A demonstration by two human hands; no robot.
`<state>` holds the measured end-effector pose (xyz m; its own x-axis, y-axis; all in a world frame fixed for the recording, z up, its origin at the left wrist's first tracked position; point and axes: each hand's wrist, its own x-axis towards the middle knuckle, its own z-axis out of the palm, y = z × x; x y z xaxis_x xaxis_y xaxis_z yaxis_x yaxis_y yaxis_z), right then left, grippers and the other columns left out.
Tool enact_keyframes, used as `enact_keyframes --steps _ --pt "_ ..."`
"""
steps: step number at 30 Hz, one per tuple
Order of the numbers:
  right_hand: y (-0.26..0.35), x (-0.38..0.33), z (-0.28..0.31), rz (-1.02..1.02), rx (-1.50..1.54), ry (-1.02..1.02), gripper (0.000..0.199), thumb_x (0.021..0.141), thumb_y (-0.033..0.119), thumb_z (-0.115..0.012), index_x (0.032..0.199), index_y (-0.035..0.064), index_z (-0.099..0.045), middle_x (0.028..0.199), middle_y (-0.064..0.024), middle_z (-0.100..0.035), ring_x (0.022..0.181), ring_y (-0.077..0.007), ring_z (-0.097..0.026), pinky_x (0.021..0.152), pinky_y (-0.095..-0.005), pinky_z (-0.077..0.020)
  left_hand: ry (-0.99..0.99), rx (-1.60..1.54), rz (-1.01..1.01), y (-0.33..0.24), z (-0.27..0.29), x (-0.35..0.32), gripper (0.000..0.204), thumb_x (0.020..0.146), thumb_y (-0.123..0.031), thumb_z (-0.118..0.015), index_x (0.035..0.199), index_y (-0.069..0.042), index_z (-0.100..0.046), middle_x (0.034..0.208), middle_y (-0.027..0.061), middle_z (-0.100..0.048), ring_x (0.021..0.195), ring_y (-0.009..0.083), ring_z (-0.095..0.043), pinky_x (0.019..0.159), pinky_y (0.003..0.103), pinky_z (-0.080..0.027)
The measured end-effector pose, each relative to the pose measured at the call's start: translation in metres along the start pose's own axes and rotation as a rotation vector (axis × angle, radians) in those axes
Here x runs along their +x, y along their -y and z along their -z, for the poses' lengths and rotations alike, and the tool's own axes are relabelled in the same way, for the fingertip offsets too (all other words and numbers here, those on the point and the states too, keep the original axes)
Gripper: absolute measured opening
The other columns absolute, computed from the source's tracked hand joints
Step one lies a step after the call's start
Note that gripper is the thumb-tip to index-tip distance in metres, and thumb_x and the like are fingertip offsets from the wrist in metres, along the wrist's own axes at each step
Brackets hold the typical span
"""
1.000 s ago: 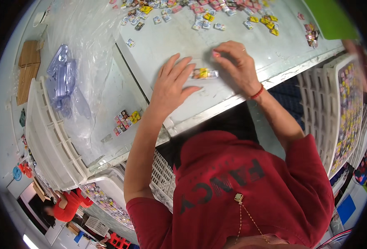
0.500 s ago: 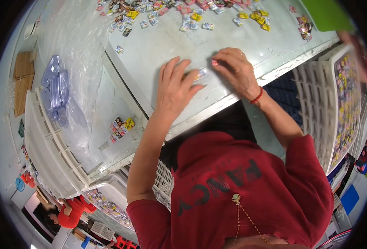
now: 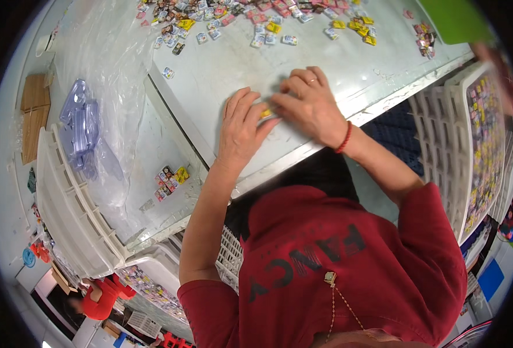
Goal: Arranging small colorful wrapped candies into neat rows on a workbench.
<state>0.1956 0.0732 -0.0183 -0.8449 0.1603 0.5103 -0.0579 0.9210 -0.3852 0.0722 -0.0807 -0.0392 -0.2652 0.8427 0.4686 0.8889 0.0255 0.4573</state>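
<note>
Over the pale tabletop (image 3: 227,66), my left hand (image 3: 239,130) closes its thumb and fingers on a small yellow printed piece (image 3: 265,113). My right hand (image 3: 314,107), with a red bracelet at the wrist, bends its fingers down right beside that piece. Its fingertips are smeared by motion, and what they pinch, if anything, is hidden. A lone small white-and-blue piece (image 3: 168,73) lies to the left of the hands. Farther off spreads a loose heap of small printed pieces (image 3: 259,23) in pink, yellow, white and brown.
Stacked white trays (image 3: 448,145) of colourful pieces stand at the right. A small block of pieces (image 3: 169,182) sits on the lower left surface, near clear plastic sheeting (image 3: 108,64) and clear plastic trays (image 3: 82,133). A person in red (image 3: 99,298) is at the far lower left.
My right hand has moved left to meet my left hand. The pink piece it pinched before is now out of sight. A yellow piece shows at my left fingertips.
</note>
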Motion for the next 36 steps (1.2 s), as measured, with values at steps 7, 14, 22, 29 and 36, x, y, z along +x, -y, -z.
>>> enact_keyframes --steps 7,14,22,29,36 --pt "-0.003 0.001 0.000 -0.017 -0.075 0.114 0.025 0.065 0.013 -0.074 0.088 0.0108 -0.065 0.095 -0.0036 -0.060 0.099 -0.0230 -0.054 0.090 -0.0393 -0.0392 0.012 0.056 -0.030 -0.003 0.001 0.002 0.040 0.064 -0.013 -0.081 0.097 -0.004 -0.061 0.110 0.0130 -0.055 0.112 0.0337 -0.051 0.093 0.045 -0.044" --pt "0.008 -0.004 -0.002 -0.047 -0.085 0.102 0.027 0.068 0.013 -0.074 0.094 0.0112 -0.064 0.091 -0.0037 -0.061 0.093 -0.0225 -0.056 0.093 -0.0400 -0.0383 -0.018 0.040 -0.011 -0.002 -0.002 0.000 0.039 0.063 -0.010 -0.080 0.097 -0.004 -0.061 0.110 0.0130 -0.055 0.112 0.0338 -0.051 0.093 0.045 -0.044" --pt "0.007 -0.003 -0.002 -0.167 0.001 0.141 0.024 0.072 0.012 -0.073 0.094 0.0096 -0.065 0.084 -0.0054 -0.064 0.084 -0.0240 -0.058 0.092 -0.0399 -0.0388 -0.017 0.013 -0.008 -0.002 -0.002 0.001 0.040 0.064 -0.011 -0.080 0.098 -0.003 -0.061 0.110 0.0137 -0.055 0.111 0.0344 -0.051 0.093 0.045 -0.043" --pt "0.024 -0.008 -0.018 -0.326 0.044 -0.089 0.012 0.074 0.011 -0.073 0.084 0.0090 -0.066 0.077 -0.0048 -0.063 0.080 -0.0236 -0.058 0.083 -0.0383 -0.0385 -0.025 0.016 0.008 0.000 -0.003 -0.001 0.042 0.063 -0.011 -0.080 0.099 -0.002 -0.060 0.110 0.0138 -0.055 0.112 0.0344 -0.051 0.094 0.045 -0.044" --pt "0.024 -0.010 -0.020 -0.276 -0.059 -0.147 0.012 0.074 0.009 -0.073 0.084 0.0078 -0.065 0.084 -0.0068 -0.061 0.082 -0.0258 -0.057 0.084 -0.0403 -0.0383 -0.009 0.025 0.014 -0.002 -0.002 0.001 0.048 0.061 -0.010 -0.080 0.104 -0.003 -0.059 0.112 0.0137 -0.054 0.112 0.0340 -0.050 0.094 0.044 -0.043"
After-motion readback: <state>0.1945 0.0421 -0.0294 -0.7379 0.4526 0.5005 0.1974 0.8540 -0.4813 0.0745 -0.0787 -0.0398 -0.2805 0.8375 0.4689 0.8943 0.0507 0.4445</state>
